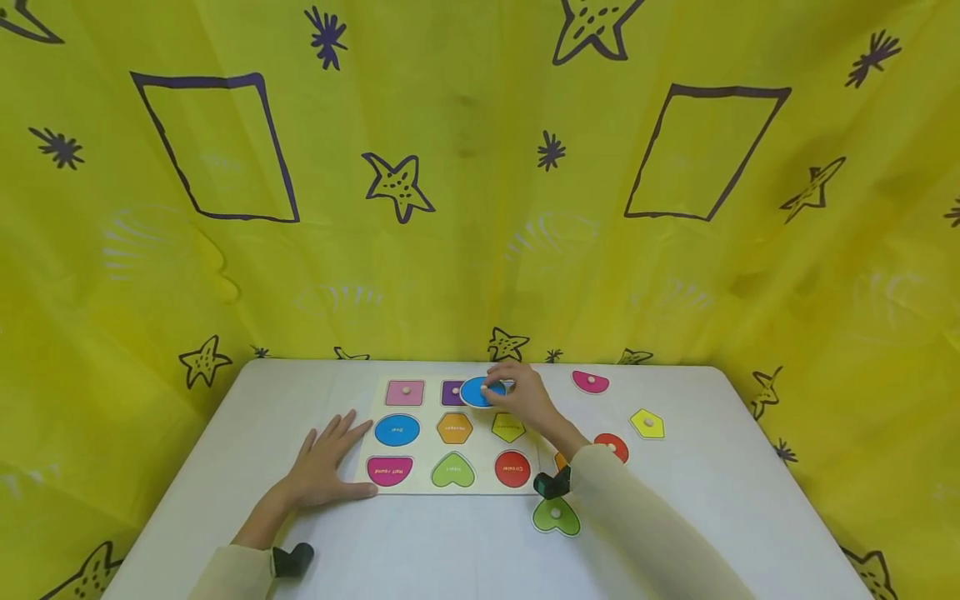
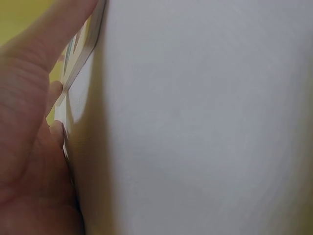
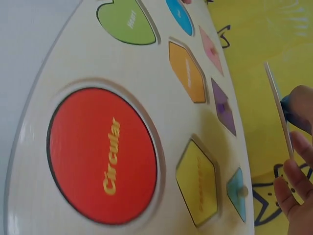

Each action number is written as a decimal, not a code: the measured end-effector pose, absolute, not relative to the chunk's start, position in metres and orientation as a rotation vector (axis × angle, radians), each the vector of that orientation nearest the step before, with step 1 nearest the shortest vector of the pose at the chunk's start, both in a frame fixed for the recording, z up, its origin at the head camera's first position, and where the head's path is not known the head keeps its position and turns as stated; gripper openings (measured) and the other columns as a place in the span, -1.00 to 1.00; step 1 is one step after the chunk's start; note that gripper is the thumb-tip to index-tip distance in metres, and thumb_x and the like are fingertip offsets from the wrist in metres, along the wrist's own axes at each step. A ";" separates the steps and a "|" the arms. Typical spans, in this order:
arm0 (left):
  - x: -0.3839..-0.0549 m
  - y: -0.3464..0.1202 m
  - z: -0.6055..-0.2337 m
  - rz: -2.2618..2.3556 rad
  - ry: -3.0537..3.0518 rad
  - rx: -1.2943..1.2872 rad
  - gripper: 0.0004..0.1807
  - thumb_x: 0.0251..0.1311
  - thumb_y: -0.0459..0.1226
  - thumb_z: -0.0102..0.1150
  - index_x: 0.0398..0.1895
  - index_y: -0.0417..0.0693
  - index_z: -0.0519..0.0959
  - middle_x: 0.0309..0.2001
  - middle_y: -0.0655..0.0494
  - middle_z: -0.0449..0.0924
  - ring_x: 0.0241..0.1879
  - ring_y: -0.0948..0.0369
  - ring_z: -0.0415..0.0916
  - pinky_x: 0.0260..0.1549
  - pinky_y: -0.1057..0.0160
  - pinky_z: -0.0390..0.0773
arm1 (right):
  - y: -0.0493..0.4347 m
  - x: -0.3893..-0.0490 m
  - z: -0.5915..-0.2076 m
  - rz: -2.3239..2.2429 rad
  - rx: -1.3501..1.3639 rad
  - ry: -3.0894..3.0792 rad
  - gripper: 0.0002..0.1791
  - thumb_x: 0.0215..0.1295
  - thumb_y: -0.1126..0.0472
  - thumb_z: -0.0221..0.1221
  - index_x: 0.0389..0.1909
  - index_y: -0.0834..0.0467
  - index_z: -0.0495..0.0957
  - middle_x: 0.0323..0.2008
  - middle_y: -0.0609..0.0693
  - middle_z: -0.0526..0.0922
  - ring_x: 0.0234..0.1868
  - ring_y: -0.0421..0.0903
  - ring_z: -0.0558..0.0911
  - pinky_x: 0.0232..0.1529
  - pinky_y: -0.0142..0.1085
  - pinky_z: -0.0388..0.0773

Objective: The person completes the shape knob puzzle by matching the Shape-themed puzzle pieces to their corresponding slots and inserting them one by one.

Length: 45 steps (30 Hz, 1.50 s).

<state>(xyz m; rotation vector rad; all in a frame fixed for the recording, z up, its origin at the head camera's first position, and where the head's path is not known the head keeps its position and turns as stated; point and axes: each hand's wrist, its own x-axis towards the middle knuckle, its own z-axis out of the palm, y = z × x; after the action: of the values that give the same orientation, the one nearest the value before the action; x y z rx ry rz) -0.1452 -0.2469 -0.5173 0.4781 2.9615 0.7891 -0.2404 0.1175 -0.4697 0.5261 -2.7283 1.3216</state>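
My right hand point(image 1: 525, 398) pinches the knob of a blue oval puzzle piece point(image 1: 472, 393), held above the back row of a wooden shape board point(image 1: 480, 479). Seen from the right wrist, the oval piece point(image 3: 277, 100) is edge-on and raised off the board. My left hand point(image 1: 322, 467) lies with spread fingers at the board's left edge, thumb and fingertips touching it. Pink and purple pieces with knobs sit in the back row, and a teal one point(image 3: 236, 196) shows in the right wrist view. The oval recess point(image 1: 397, 430), the hexagon, pentagon, half round, heart and circular recesses show printed words.
Right of the board lie a magenta half-round piece point(image 1: 590, 382), a yellow pentagon point(image 1: 647, 423), a red circle point(image 1: 613, 447) and a green heart point(image 1: 556, 516). An orange piece point(image 1: 559, 461) is partly hidden by my right wrist. A yellow patterned curtain point(image 1: 465, 250) surrounds the white table point(image 1: 450, 550).
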 end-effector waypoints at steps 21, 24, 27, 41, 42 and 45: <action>-0.145 -0.247 -0.518 0.773 2.958 0.457 0.20 -0.16 0.34 0.47 0.55 -0.01 0.30 0.57 -0.32 0.06 0.55 -0.37 -0.15 0.38 -0.54 -0.29 | 0.034 -0.227 -0.505 1.455 0.619 -2.664 -0.93 0.33 0.20 0.38 -0.24 0.11 0.78 0.03 -0.01 0.65 0.18 0.01 0.48 0.13 -0.18 0.60; -0.146 -0.246 -0.515 0.750 2.940 0.432 0.20 -0.15 0.32 0.48 0.56 0.00 0.29 0.58 -0.30 0.05 0.56 -0.35 -0.17 0.40 -0.52 -0.31 | 0.023 -0.226 -0.511 1.424 0.628 -2.660 -0.94 0.31 0.20 0.39 -0.27 0.11 0.78 -0.01 -0.02 0.67 0.19 0.00 0.51 0.22 -0.13 0.56; -0.146 -0.247 -0.514 0.732 2.936 0.432 0.19 -0.14 0.32 0.48 0.57 0.01 0.28 0.59 -0.29 0.05 0.56 -0.35 -0.17 0.40 -0.51 -0.30 | 0.010 -0.222 -0.514 1.366 0.598 -2.705 -0.93 0.30 0.16 0.39 -0.28 0.07 0.78 -0.02 -0.05 0.67 0.16 -0.03 0.53 0.29 -0.07 0.48; -0.144 -0.246 -0.516 0.789 2.948 0.494 0.17 -0.13 0.30 0.49 0.54 -0.04 0.31 0.56 -0.35 0.08 0.53 -0.40 -0.12 0.36 -0.56 -0.26 | -0.020 -0.209 -0.519 0.971 0.470 -2.814 -0.91 0.26 0.01 0.41 -0.33 -0.08 0.80 0.06 -0.06 0.67 0.14 0.02 0.46 0.19 0.02 0.43; -0.144 -0.246 -0.516 0.796 2.949 0.493 0.17 -0.13 0.31 0.49 0.54 -0.04 0.31 0.56 -0.35 0.08 0.53 -0.39 -0.12 0.37 -0.55 -0.27 | -0.020 -0.209 -0.518 0.968 0.467 -2.811 -0.91 0.26 0.01 0.41 -0.33 -0.09 0.79 0.06 -0.06 0.67 0.13 0.01 0.45 0.17 0.01 0.43; -0.144 -0.246 -0.514 0.776 2.955 0.489 0.17 -0.12 0.30 0.49 0.54 -0.03 0.31 0.56 -0.34 0.08 0.54 -0.38 -0.12 0.37 -0.55 -0.25 | -0.023 -0.208 -0.516 0.979 0.474 -2.808 -0.91 0.26 0.00 0.41 -0.31 -0.09 0.80 0.08 -0.06 0.66 0.15 0.00 0.44 0.18 -0.01 0.42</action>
<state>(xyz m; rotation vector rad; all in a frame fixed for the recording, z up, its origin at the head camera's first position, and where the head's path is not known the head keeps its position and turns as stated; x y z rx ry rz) -0.1442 -0.2463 -0.5137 0.4889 2.9555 0.7764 -0.2081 -0.0227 -0.5160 0.4745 -2.8077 0.9785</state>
